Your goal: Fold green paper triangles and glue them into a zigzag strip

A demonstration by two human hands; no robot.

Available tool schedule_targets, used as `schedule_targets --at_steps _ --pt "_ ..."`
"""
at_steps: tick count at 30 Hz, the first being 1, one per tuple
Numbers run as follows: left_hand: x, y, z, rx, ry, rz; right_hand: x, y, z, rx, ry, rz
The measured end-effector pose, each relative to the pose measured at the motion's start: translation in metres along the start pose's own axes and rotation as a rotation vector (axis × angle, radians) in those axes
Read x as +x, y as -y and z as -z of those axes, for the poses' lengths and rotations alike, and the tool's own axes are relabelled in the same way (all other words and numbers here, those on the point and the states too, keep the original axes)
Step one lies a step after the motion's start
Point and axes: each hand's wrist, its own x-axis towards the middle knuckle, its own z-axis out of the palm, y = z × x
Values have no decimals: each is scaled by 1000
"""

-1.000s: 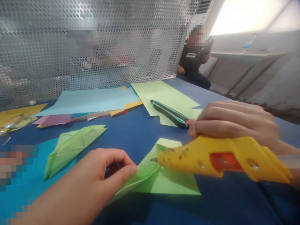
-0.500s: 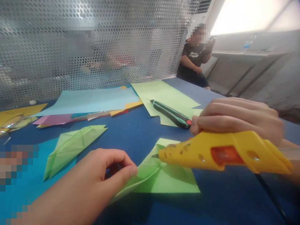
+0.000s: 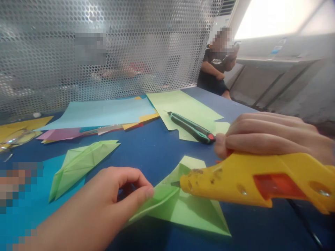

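Observation:
My left hand (image 3: 115, 195) pinches the left edge of a folded green paper (image 3: 193, 212) between thumb and forefinger. The paper lies on the blue table, with a raised flap along its middle. Wrapped around a yellow hot glue gun (image 3: 230, 179), my right hand (image 3: 274, 134) holds it on its side, nozzle pointing left. The metal tip is over the paper's fold; whether it touches I cannot tell. A second folded green paper (image 3: 81, 164) lies to the left, partly over a blue sheet (image 3: 21, 216).
Behind my right hand, a green and black utility knife (image 3: 191, 127) lies on pale green sheets (image 3: 180, 101). Light blue paper (image 3: 104, 111) and other coloured sheets lie along a perforated metal screen (image 3: 117, 42). Glasses (image 3: 15, 139) are at left. A person (image 3: 216, 66) sits beyond the table.
The glue gun and my right hand have come nearer and a little lower, the tip shifting down along the fold. The paper's right corner has swung towards me. My left hand has barely moved.

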Motion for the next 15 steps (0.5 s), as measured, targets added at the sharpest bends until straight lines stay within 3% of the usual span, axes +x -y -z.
schedule_targets --at_steps 3,9,15 --pt "1 0 0 -11 4 7 2 4 -2 121 -58 114" --pt "-1 1 -1 -11 12 -6 5 20 -5 84 -58 -31" --pt "-2 0 -3 -13 0 -6 6 7 -3 217 94 93"
